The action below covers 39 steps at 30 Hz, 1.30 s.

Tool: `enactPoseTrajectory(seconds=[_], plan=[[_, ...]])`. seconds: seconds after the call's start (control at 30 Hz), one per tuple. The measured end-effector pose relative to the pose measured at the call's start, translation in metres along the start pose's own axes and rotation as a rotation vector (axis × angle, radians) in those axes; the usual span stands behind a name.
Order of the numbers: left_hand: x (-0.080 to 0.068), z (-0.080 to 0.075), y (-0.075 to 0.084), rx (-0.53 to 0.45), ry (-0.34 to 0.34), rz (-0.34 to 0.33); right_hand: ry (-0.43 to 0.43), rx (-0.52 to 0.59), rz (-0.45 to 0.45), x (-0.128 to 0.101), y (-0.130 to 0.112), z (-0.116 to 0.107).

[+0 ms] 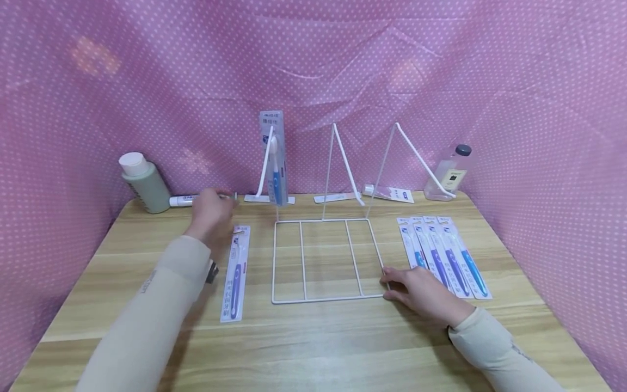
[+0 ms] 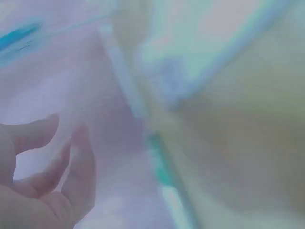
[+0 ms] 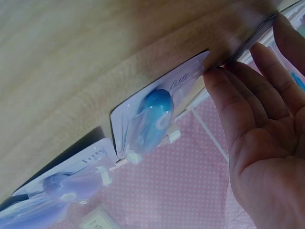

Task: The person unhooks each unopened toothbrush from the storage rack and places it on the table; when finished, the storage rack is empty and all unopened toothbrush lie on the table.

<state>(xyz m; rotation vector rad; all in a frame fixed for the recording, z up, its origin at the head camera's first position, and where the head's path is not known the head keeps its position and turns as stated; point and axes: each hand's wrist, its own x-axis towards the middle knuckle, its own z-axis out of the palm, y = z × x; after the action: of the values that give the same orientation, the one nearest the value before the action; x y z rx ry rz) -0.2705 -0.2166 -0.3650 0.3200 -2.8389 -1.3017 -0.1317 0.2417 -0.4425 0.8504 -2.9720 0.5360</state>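
Observation:
My left hand (image 1: pixel 211 211) is at the back left, beside a white toothpaste tube (image 1: pixel 181 201). In the left wrist view its fingers are bent, with a gap to the thumb and nothing held. My right hand (image 1: pixel 426 288) pinches the front right corner of a white wire rack (image 1: pixel 303 261) between thumb and fingers. A packaged blue toothbrush (image 1: pixel 276 185) hangs upright on the rack's left arm. One packaged purple toothbrush (image 1: pixel 236 283) lies left of the rack. Several packaged toothbrushes (image 1: pixel 455 267), blue and purple, lie overlapping at the right.
A green bottle with a white cap (image 1: pixel 149 185) stands at the back left, a clear bottle with a dark cap (image 1: pixel 448 174) at the back right. Another toothpaste tube (image 1: pixel 399 194) and flat white boxes lie along the back edge. Pink dotted cloth (image 1: pixel 313 65) surrounds the table.

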Motion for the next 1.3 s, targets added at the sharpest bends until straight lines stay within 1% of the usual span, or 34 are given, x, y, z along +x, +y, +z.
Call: enactPoseTrajectory(seconds=[0.03,0.07,0.1,0.13,0.2,0.27,0.33,0.37,0.43,0.53,0.6,0.7,0.77,0.97,1.3], plan=[[-0.001,-0.007,0.009,-0.046,0.026,0.025,0.001,0.003,-0.001,0.0,0.0,0.0],[-0.001,-0.014,0.018,-0.114,0.046,0.048,0.002,0.007,-0.001,0.0,0.0,0.0],[-0.003,-0.021,0.027,-0.197,0.069,0.067,0.003,0.008,-0.001,0.0,0.0,0.0],[-0.004,-0.026,0.036,-0.273,0.096,0.106,0.003,0.009,-0.002,0.001,0.0,0.001],[-0.007,-0.033,0.053,-0.489,0.132,0.166,0.004,0.01,-0.002,0.0,0.0,0.001],[-0.01,-0.036,0.068,-0.688,0.145,0.246,0.008,0.006,-0.003,0.0,0.0,0.0],[-0.011,-0.034,0.08,-0.837,0.141,0.319,0.009,0.003,-0.003,0.0,0.0,0.0],[-0.011,-0.032,0.085,-0.898,0.128,0.344,0.01,0.003,-0.001,-0.001,0.0,0.0],[-0.009,-0.027,0.094,-0.975,0.098,0.37,0.013,0.002,0.001,-0.002,0.001,0.0],[-0.005,-0.021,0.105,-1.015,0.07,0.37,0.01,-0.001,-0.003,-0.002,0.001,0.001],[-0.002,-0.018,0.109,-0.999,0.062,0.353,0.01,-0.004,-0.008,-0.001,0.002,0.002],[0.003,-0.017,0.113,-0.947,0.055,0.331,0.012,-0.004,-0.015,0.0,0.001,0.002],[0.005,-0.017,0.114,-0.916,0.049,0.32,0.014,-0.001,-0.016,0.0,0.001,0.002],[0.009,-0.013,0.115,-0.908,0.034,0.306,0.006,-0.002,-0.008,0.0,0.001,0.001],[0.005,-0.012,0.118,-0.854,0.002,0.319,0.011,-0.003,-0.006,0.001,0.0,0.0]])
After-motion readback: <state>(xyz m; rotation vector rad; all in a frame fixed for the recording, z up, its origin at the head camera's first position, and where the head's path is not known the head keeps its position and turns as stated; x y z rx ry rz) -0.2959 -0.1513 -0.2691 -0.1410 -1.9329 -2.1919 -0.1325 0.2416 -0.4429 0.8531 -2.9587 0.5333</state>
